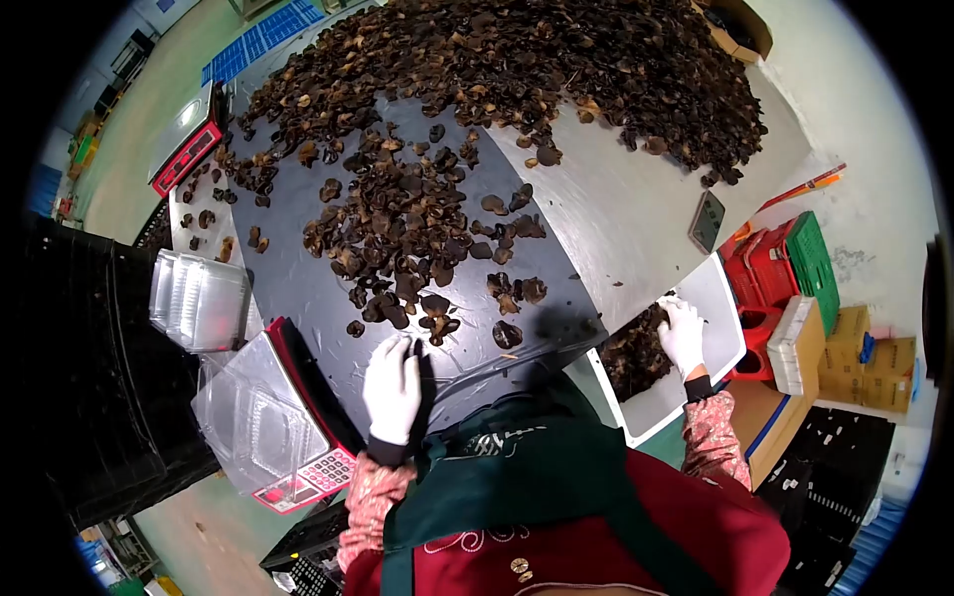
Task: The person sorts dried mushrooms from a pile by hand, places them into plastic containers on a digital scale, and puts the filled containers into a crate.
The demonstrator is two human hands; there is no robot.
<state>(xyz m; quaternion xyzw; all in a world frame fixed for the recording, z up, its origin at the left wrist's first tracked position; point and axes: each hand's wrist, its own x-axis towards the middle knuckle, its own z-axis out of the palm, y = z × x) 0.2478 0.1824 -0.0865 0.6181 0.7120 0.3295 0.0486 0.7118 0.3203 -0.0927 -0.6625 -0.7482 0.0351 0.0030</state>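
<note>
My left hand (392, 389), in a white glove, is over the near edge of the dark table covering. Its thumb and fingers are closed on a small dark piece that looks like wood ear mushroom (414, 348). My right hand (682, 338), also gloved in white, reaches over a white bin (733, 333) at the right. Its fingers are apart, just beside the brown-black wood ear mushrooms (636, 356) in the bin. In front of my left hand lies a loose spread of wood ear mushrooms (397, 219), with a few single pieces (507, 334) nearer me.
A large mushroom heap (517, 60) covers the table's far side. A phone (707, 222) lies at the right. Clear plastic boxes (199, 298) and a red scale (308, 467) with clear lids stand at left; another scale (189, 149) is beyond. Red crates (763, 268) stand right.
</note>
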